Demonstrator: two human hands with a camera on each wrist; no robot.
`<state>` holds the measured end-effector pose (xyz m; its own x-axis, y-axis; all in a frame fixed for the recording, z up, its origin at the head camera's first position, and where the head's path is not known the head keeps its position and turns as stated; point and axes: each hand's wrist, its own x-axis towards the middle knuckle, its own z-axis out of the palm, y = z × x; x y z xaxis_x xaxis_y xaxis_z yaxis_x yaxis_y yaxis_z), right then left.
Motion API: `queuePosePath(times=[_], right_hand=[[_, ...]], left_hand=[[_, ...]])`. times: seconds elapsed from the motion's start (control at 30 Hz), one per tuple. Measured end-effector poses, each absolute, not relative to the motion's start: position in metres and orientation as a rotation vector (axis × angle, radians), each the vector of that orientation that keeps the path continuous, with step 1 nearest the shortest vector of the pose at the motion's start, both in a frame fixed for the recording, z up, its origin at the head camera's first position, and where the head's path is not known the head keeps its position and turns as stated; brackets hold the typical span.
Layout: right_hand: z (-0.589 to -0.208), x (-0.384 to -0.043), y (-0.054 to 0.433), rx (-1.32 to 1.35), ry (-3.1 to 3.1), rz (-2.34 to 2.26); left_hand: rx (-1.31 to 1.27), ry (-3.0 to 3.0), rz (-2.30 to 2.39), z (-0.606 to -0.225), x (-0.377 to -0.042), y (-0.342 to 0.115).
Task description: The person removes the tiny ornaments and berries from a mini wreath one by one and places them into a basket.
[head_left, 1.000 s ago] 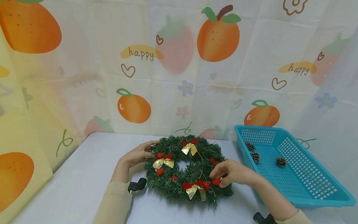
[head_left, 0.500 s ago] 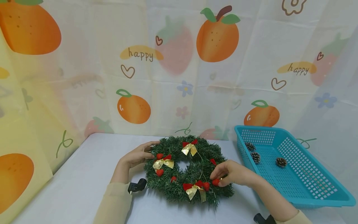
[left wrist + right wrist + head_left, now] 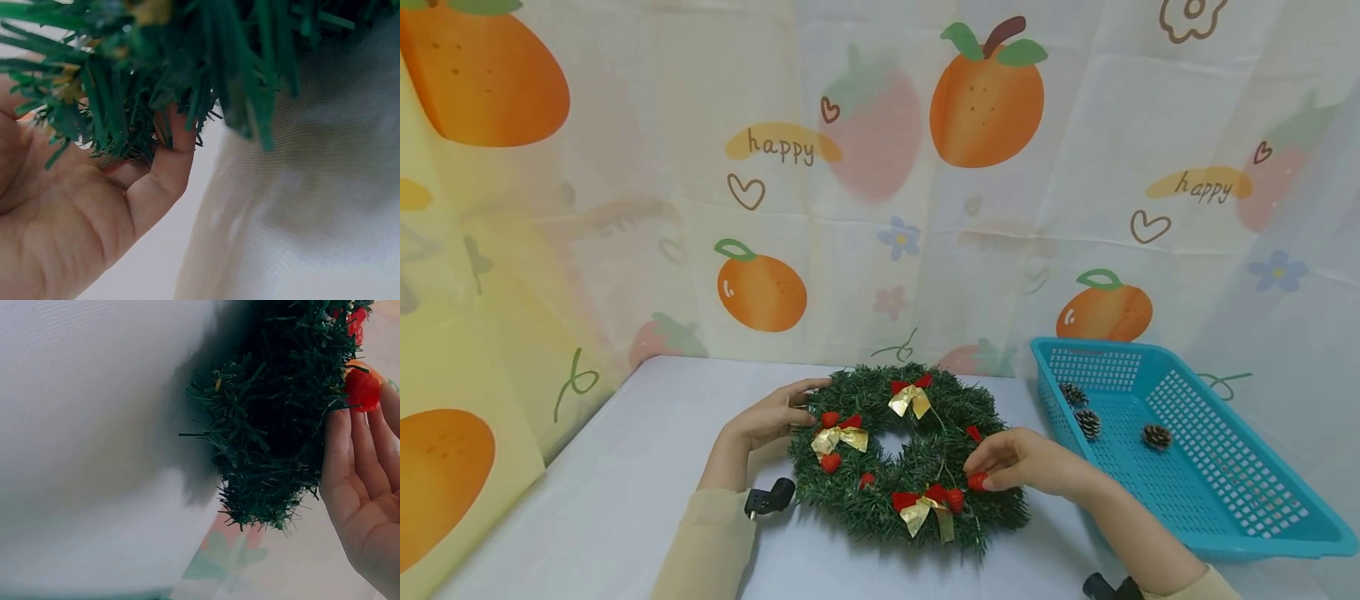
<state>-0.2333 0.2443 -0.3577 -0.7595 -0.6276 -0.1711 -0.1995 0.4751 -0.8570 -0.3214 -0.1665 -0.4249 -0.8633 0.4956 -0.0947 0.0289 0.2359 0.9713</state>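
A green Christmas wreath [image 3: 962, 404] lies flat on the white table, trimmed with several red-and-gold bows and red berry ornaments. At its left edge my left hand [image 3: 767, 421] holds on, thumb over the rim; in the left wrist view the fingers [image 3: 175, 147] curl in under the green needles. On the right side, my right hand [image 3: 1037, 467] pinches a red berry ornament [image 3: 977, 482] between thumb and fingers, right at the wreath's surface. The same red ornament [image 3: 362, 394] shows in the right wrist view beside the needles, the palm facing the wreath.
A blue plastic basket [image 3: 1225, 543] stands to the right, with a pine cone [image 3: 1157, 437] on its floor and two more by its left wall. Behind the table [image 3: 610, 500] hangs a cloth printed with oranges. Each wrist carries a black camera mount [image 3: 769, 497].
My right thumb and fingers have shifted slightly on the red berry ornament, which has tipped a little to the left. The left hand and the wreath have stayed in place.
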Motion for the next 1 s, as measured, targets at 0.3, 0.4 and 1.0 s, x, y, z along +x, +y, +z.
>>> queuePosePath(times=[0.3,0.4,1.0], right_hand=[[-0.354,-0.233,0.251,-0.675,2.241,-1.263],[-0.354,-0.233,0.252,-0.675,2.238,-1.275],[-0.346,-0.236,0.259,-0.674,2.242,-1.340]], left_hand=[[0.475,2.137,1.657,-0.424,-0.322,-0.166],[0.465,2.140,1.661,-0.424,-0.322,-0.166],[0.467,2.152,1.657,-0.425,-0.322,-0.166]])
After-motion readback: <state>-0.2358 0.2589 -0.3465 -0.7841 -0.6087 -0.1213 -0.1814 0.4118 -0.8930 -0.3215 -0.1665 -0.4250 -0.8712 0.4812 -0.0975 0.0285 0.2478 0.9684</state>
